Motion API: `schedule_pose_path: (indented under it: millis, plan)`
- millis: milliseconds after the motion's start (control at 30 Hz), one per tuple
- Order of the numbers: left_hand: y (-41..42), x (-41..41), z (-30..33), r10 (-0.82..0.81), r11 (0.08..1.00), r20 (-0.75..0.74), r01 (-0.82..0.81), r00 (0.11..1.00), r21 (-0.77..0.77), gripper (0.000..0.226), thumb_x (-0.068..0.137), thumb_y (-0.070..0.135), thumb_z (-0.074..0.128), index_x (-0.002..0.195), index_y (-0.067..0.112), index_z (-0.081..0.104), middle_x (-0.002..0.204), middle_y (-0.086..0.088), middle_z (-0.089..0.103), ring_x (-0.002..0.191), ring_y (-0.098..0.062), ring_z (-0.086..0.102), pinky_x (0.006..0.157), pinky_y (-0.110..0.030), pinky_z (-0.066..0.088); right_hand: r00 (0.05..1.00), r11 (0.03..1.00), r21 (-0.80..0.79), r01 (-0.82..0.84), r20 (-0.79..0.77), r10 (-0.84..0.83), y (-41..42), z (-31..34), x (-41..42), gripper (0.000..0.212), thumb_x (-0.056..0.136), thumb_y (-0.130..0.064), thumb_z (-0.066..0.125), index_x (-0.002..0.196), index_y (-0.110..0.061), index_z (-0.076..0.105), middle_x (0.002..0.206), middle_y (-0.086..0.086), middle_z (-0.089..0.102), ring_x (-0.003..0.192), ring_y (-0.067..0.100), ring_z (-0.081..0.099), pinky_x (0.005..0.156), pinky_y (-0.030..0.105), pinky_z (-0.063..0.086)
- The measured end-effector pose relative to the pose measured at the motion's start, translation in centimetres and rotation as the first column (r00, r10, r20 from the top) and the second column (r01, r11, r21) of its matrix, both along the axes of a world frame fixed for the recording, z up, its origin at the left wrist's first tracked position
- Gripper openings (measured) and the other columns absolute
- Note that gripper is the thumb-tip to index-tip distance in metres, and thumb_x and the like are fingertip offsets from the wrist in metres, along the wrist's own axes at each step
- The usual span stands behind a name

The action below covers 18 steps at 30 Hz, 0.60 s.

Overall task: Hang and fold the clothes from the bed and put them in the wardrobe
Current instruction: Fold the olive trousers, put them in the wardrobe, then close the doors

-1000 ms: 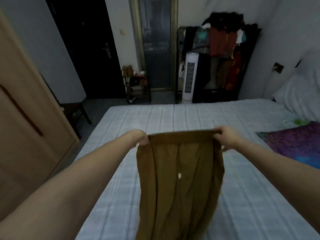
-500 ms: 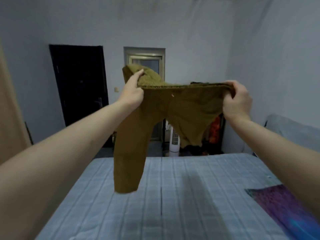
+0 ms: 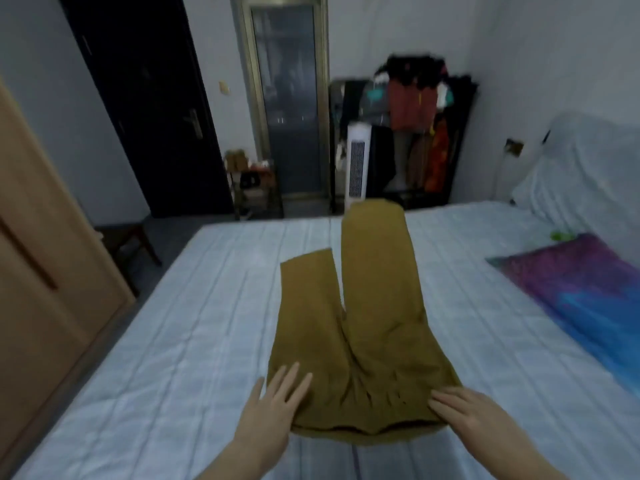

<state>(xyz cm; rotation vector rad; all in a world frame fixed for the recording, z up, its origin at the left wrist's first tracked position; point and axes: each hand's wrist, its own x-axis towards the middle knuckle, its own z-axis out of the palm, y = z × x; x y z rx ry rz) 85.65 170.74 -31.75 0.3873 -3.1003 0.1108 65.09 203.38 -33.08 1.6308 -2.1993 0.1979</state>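
Pale checked bedding covers the bed [image 3: 194,341] that fills the room. On it the left hand [image 3: 273,407] lies flat with fingers spread on the waist corner of the brown trousers [image 3: 367,323], and the right hand [image 3: 474,415] rests flat with straight fingers on the opposite corner. Both legs stretch away towards the far edge. A purple and blue cloth [image 3: 588,292] lies to the right, well apart.

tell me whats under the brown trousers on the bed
The brown trousers lie flat on the bed's pale blue checked sheet, which shows all around them. Whatever is directly beneath the cloth is covered.
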Motion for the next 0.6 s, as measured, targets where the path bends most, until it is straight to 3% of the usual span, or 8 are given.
schedule_pose_path:
  millis: [33,100,133,233,267,367,500,600]
  plan:
    - [1.3,1.5,-3.6,-0.045,0.998,0.071,0.043,0.996,0.037,0.149,0.021,0.023,0.088,0.153,0.022,0.021,0.130,-0.003,0.064,0.109,-0.021,0.067,0.076,-0.040,0.058,0.999,0.999,0.044,0.006,0.035,-0.007,1.4,-3.3,1.9,0.044,0.096,-0.019,0.035,0.091,-0.023,0.079,0.098,-0.005,0.075,0.082,0.013,0.072,0.070,0.022,0.055]
    - [4.5,4.5,-9.2,-0.129,0.991,0.239,0.120,0.962,0.052,0.128,0.028,0.026,0.090,0.145,0.023,0.038,0.134,-0.003,0.061,0.116,-0.021,0.064,0.083,-0.041,0.056,0.994,0.986,0.168,0.010,0.102,-0.028,3.9,-8.7,5.4,0.019,0.075,-0.021,0.067,0.090,-0.024,0.079,0.097,-0.004,0.076,0.082,0.012,0.072,0.066,0.022,0.056]
    - [6.7,6.5,-11.7,-0.197,0.980,0.311,0.191,0.930,0.051,0.115,0.041,0.027,0.089,0.145,0.024,0.040,0.142,-0.004,0.054,0.125,-0.023,0.057,0.092,-0.044,0.052,0.987,0.975,0.222,0.024,0.149,-0.058,5.4,-12.0,7.3,0.032,0.058,-0.018,0.083,0.089,-0.023,0.079,0.097,-0.003,0.076,0.082,0.013,0.072,0.065,0.022,0.056]
    - [9.4,11.0,-16.9,-0.277,0.961,0.451,0.235,0.849,0.148,0.100,0.085,0.020,0.064,0.154,0.029,-0.007,0.163,-0.005,0.009,0.149,-0.025,0.016,0.117,-0.045,0.020,0.936,0.943,0.330,0.037,0.319,-0.148,8.6,-17.1,11.2,0.056,0.040,-0.009,0.091,0.093,-0.023,0.078,0.097,0.000,0.075,0.080,0.014,0.073,0.062,0.022,0.056]
    - [10.1,12.3,-18.7,-0.296,0.954,0.446,0.238,0.844,0.182,0.114,0.078,0.023,0.071,0.153,0.028,-0.015,0.161,-0.007,0.019,0.147,-0.024,0.025,0.115,-0.043,0.027,0.926,0.928,0.371,0.025,0.342,-0.162,9.6,-18.4,12.5,0.061,0.036,-0.010,0.094,0.093,-0.022,0.078,0.096,0.000,0.075,0.079,0.013,0.073,0.061,0.020,0.055]
    - [12.3,15.9,-23.4,-0.278,0.952,0.454,0.181,0.846,0.245,0.155,0.031,0.027,0.091,0.156,0.018,-0.001,0.137,-0.010,0.058,0.121,-0.021,0.060,0.086,-0.035,0.057,0.888,0.867,0.498,-0.001,0.399,-0.229,12.1,-21.4,15.5,0.078,0.020,-0.013,0.096,0.095,-0.022,0.079,0.096,-0.003,0.075,0.077,0.009,0.073,0.057,0.016,0.053]
    - [15.4,18.9,-24.7,-0.268,0.946,0.355,0.175,0.896,0.272,0.140,0.034,0.018,0.092,0.153,0.012,0.018,0.141,-0.018,0.052,0.125,-0.029,0.056,0.090,-0.041,0.054,0.842,0.830,0.557,-0.038,0.465,-0.273,14.5,-22.1,18.5,0.074,0.030,-0.010,0.096,0.101,-0.020,0.076,0.096,-0.001,0.074,0.074,0.012,0.071,0.048,0.017,0.051]
    - [17.2,21.0,-24.1,-0.275,0.939,0.394,0.158,0.877,0.304,0.117,0.056,0.023,0.087,0.150,0.014,0.018,0.154,-0.020,0.031,0.140,-0.029,0.038,0.103,-0.043,0.043,0.804,0.840,0.541,-0.051,0.521,-0.287,15.5,-20.9,20.3,0.061,0.041,-0.014,0.095,0.096,-0.023,0.073,0.088,-0.005,0.068,0.072,0.011,0.066,0.041,0.019,0.045]
